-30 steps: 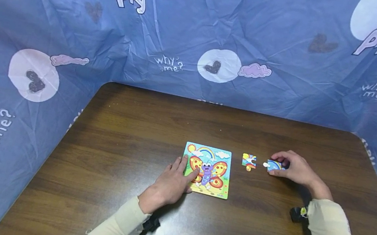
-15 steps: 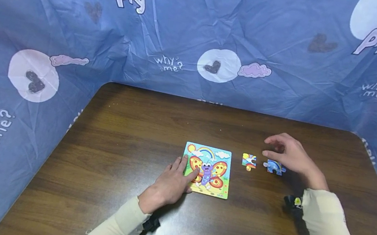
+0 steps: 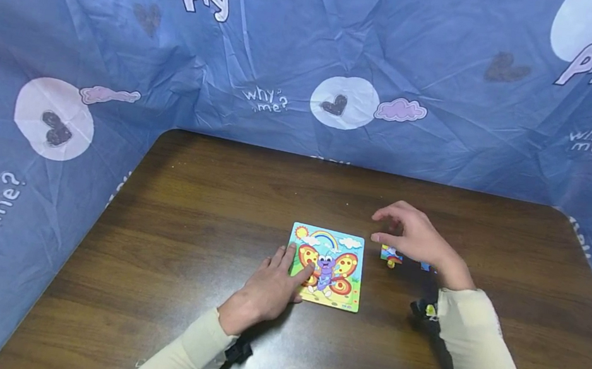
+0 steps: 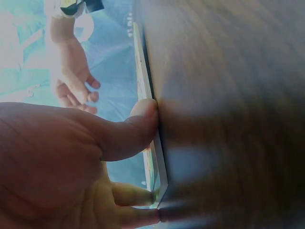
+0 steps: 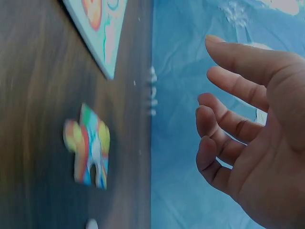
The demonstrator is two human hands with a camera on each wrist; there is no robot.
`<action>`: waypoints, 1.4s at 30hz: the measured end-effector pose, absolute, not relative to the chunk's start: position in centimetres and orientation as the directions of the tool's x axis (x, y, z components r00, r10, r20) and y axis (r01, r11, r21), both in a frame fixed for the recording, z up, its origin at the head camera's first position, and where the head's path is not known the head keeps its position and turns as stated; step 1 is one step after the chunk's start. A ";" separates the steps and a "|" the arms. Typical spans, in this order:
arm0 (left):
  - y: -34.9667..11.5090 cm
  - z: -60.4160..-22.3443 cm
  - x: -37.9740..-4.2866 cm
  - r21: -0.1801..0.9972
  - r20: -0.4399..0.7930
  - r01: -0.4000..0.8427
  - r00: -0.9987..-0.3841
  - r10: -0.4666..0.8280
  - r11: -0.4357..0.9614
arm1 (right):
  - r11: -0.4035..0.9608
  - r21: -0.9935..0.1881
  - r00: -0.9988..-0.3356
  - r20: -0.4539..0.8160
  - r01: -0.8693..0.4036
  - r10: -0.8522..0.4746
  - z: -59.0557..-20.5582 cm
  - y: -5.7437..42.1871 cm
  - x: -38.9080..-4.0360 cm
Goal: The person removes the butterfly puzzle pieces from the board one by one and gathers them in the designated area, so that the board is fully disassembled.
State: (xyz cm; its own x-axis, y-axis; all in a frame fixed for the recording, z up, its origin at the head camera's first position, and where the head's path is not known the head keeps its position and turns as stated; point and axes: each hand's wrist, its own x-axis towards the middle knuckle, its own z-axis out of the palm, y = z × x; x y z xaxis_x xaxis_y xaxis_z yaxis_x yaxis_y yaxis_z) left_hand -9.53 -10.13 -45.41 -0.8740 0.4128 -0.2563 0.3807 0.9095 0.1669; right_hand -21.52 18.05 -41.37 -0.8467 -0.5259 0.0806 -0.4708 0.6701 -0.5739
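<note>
A butterfly jigsaw puzzle board lies flat near the middle of the table. My left hand rests on its left side, fingers extended; the left wrist view shows the thumb at the board's edge. Beyond the board's right side, my right hand hovers with loosely bent fingers and nothing in them. Under it lies a colourful puzzle piece, partly covered in the head view but plain in the right wrist view as a loose piece. Only bits of a blue puzzle piece show below the right wrist.
The brown wooden table has rounded far corners. A blue printed cloth hangs behind it and along both sides. Small black devices, one a wrist camera, sit beneath the sleeves.
My right hand has let go of the blue puzzle piece, lifted off it and moved left over the other piece. The left hand stays in place on the board.
</note>
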 end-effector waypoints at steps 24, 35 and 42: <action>-10.3 -45.6 -9.4 0.139 -0.208 0.405 -0.880 0.427 0.904 | 0.660 -0.520 -0.743 -0.071 -0.542 -0.666 -44.6 12.9 -20.9; -10.3 -45.5 -9.5 0.150 -0.225 0.398 -0.877 0.423 0.905 | 0.696 -0.437 -0.734 -0.111 -0.570 -0.670 -45.1 12.6 -20.7; -10.2 -45.3 -9.4 0.155 -0.226 0.396 -0.877 0.423 0.905 | 0.731 -0.368 -0.747 -0.129 -0.574 -0.652 -44.9 12.5 -20.5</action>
